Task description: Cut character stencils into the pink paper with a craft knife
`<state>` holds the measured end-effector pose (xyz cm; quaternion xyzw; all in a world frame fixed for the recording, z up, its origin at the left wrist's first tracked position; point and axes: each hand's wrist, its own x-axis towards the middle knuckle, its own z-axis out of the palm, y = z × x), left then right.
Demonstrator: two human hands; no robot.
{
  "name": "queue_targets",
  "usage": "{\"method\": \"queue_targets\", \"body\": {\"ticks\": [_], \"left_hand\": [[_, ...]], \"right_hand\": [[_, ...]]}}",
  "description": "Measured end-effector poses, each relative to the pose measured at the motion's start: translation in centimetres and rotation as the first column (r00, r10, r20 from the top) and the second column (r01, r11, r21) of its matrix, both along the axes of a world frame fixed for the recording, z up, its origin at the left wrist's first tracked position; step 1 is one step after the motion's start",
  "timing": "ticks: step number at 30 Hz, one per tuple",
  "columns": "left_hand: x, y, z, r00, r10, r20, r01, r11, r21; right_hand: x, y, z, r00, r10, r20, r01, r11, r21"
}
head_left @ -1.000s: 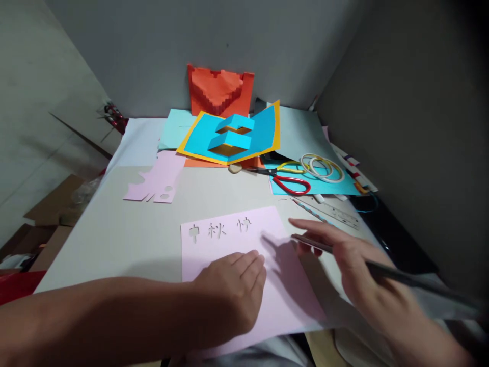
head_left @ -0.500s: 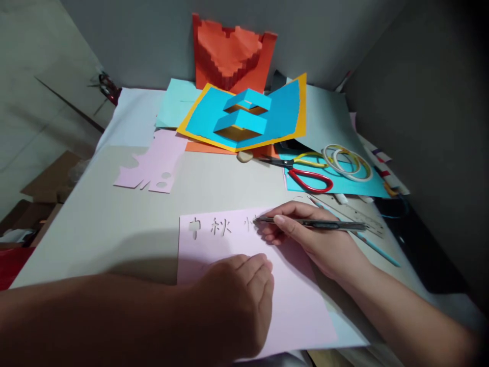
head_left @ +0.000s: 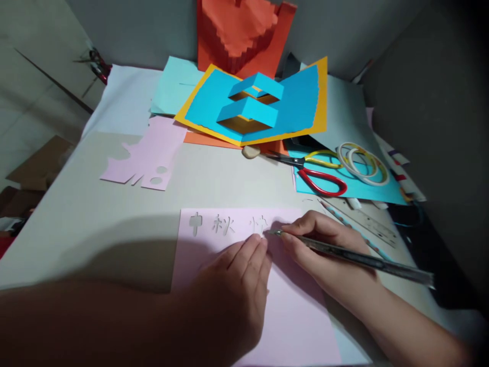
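A sheet of pink paper (head_left: 294, 326) lies in front of me, with Chinese characters cut through along its top edge. My left hand (head_left: 239, 285) rests flat on the sheet, fingers extended, the fingertips just below the third character. In my right hand (head_left: 321, 244) is a slim dark craft knife (head_left: 362, 259), gripped like a pen. Its tip touches or hovers close to the third character, right beside my left fingertips; contact cannot be made out. The knife's back end slants down to the right.
Scissors (head_left: 323, 182) with red and yellow handles and tape rolls (head_left: 369, 168) lie at right on blue paper. Nearby are a pencil (head_left: 351, 229) and a clear ruler (head_left: 376, 224). Behind stand a blue-yellow pop-up card (head_left: 194, 112) and a red heart card (head_left: 263, 56). Cut pink scrap (head_left: 153, 148) lies left.
My left hand has slid up the sheet to the third character. The knife has turned, its back end now lower and nearer me. More strokes of the third character show. The view has shifted slightly.
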<state>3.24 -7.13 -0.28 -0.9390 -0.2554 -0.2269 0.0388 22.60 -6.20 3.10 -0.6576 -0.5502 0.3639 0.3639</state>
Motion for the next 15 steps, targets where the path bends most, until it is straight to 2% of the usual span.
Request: {"method": "queue_targets", "body": {"ticks": [8, 15], "left_hand": [[0.20, -0.16, -0.25, 0.999, 0.037, 0.039, -0.035, 0.999, -0.031], [-0.09, -0.05, 0.02, 0.999, 0.028, 0.027, -0.027, 0.998, -0.050]], "right_hand": [[0.52, 0.36, -0.62, 0.983, 0.114, 0.144, -0.126, 0.989, 0.079], [0.58, 0.10, -0.80, 0.975, 0.138, 0.173, -0.156, 0.983, 0.095]]}}
